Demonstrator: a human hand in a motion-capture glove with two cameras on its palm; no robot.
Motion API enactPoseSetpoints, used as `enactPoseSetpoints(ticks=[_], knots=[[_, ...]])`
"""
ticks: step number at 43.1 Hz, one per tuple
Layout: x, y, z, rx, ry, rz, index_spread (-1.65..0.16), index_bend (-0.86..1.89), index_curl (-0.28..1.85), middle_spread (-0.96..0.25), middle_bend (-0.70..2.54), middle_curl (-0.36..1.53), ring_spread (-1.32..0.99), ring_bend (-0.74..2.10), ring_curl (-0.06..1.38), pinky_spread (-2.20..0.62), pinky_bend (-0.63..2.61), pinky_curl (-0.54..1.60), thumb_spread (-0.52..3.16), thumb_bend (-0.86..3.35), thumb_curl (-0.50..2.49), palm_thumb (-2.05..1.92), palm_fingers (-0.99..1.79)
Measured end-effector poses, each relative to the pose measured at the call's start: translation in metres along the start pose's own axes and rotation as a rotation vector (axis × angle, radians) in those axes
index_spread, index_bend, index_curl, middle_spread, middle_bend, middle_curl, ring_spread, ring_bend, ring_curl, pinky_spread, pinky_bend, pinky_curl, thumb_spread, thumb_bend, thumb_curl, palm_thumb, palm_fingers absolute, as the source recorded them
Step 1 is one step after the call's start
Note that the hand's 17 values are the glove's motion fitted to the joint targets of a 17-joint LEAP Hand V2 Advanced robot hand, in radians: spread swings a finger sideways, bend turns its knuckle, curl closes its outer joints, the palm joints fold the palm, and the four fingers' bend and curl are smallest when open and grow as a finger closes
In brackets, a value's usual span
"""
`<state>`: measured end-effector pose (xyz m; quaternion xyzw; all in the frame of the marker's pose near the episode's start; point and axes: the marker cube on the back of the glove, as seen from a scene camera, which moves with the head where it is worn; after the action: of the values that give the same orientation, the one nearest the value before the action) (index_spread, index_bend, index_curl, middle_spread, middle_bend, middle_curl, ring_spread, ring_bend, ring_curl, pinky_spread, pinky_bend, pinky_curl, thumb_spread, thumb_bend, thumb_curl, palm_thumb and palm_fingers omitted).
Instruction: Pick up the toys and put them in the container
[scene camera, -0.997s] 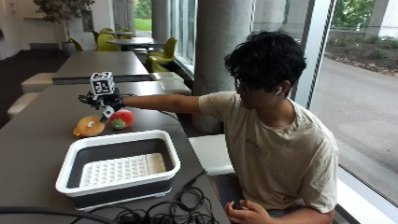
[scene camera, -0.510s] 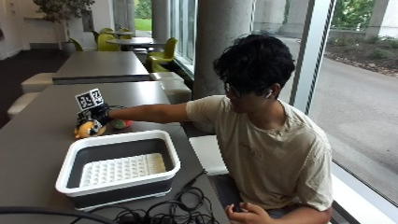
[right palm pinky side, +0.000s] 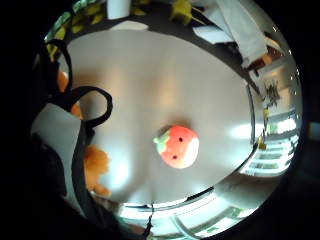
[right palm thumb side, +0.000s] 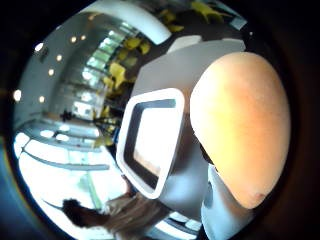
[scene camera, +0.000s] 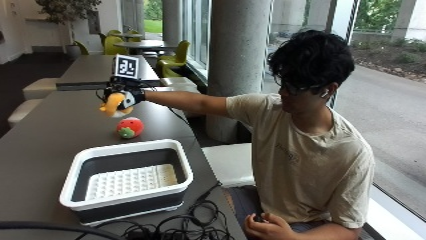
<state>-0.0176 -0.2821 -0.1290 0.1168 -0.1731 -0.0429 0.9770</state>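
Note:
My gloved right hand (scene camera: 126, 96) is raised above the table and grips an orange plush toy (scene camera: 112, 105), which hangs below the fingers. The same toy bulges large and close in the thumb side palm view (right palm thumb side: 240, 125) and shows as an orange tuft beside the straps (right palm pinky side: 95, 165). A red strawberry plush toy (scene camera: 130, 127) with a green top lies on the grey table (scene camera: 53, 135), just below and a little right of my hand; it also shows on the tabletop (right palm pinky side: 177, 146). The white container (scene camera: 126, 177) with dark walls stands nearer the front edge, holding no toys (right palm thumb side: 150, 140).
Black cables (scene camera: 180, 227) lie coiled on the table in front of the container. A white cushioned bench (scene camera: 229, 162) runs along the table's right side. More tables and yellow-green chairs (scene camera: 173, 52) stand behind.
My hand dropped onto the orange toy beside the strawberry, closed on it, and has lifted it off the table. The strawberry stays where it was.

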Motion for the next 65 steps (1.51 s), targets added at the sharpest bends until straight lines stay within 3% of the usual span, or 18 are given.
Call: enactPoseSetpoints(ticks=[4, 11, 26, 31, 35, 37, 40, 48, 65], knots=[[-0.055, 0.017, -0.018, 0.007, -0.004, -0.054, -0.36, 0.37, 0.16, -0.3, 0.65, 0.34, -0.44, 1.0, 0.58, -0.39, 1.04, 0.38, 0.87, 0.22, 0.64, 0.69, 0.99], [-0.164, 0.025, -0.005, -0.023, -0.046, -0.3, -0.38, 0.42, 0.18, -0.33, 0.66, 0.37, -0.46, 0.98, 0.59, -0.4, 1.05, 0.4, 0.79, 0.13, 0.68, 0.6, 0.9], [-0.255, 0.028, 0.055, -0.27, 0.06, -0.322, -0.36, 0.18, 0.17, -0.31, 0.5, 0.39, -0.46, 1.0, 0.61, -0.39, 1.18, 0.43, 0.88, 0.07, 0.73, 0.56, 0.68], [-0.262, 0.03, 0.059, -0.313, 0.102, -0.318, -0.34, 0.16, 0.17, -0.27, 0.47, 0.41, -0.43, 0.97, 0.61, -0.35, 1.15, 0.42, 1.04, 0.0, 0.69, 0.42, 0.55], [-0.258, 0.033, 0.057, -0.331, 0.116, -0.304, -0.32, 0.12, 0.17, -0.22, 0.41, 0.41, -0.4, 0.92, 0.61, -0.3, 1.18, 0.43, 1.15, -0.01, 0.64, 0.4, 0.27], [-0.256, 0.033, 0.054, -0.322, 0.117, -0.304, -0.3, 0.08, 0.18, -0.15, 0.28, 0.38, -0.32, 0.81, 0.6, -0.24, 1.28, 0.47, 1.18, -0.03, 0.61, 0.36, -0.07], [-0.253, 0.035, 0.049, -0.308, 0.102, -0.301, -0.29, 0.08, 0.17, -0.1, 0.24, 0.36, -0.24, 0.66, 0.54, -0.19, 1.35, 0.46, 1.21, -0.04, 0.57, 0.3, -0.18], [-0.238, 0.045, 0.034, -0.271, 0.116, -0.31, -0.28, 0.15, 0.19, -0.04, 0.18, 0.35, -0.13, 0.46, 0.44, -0.1, 1.27, 0.41, 1.24, -0.04, 0.48, 0.16, -0.15], [-0.181, 0.099, 0.004, -0.226, 0.165, -0.289, -0.28, 0.15, 0.23, -0.01, 0.16, 0.33, -0.06, 0.38, 0.4, -0.06, 1.15, 0.35, 1.29, -0.02, 0.38, 0.07, -0.09]])
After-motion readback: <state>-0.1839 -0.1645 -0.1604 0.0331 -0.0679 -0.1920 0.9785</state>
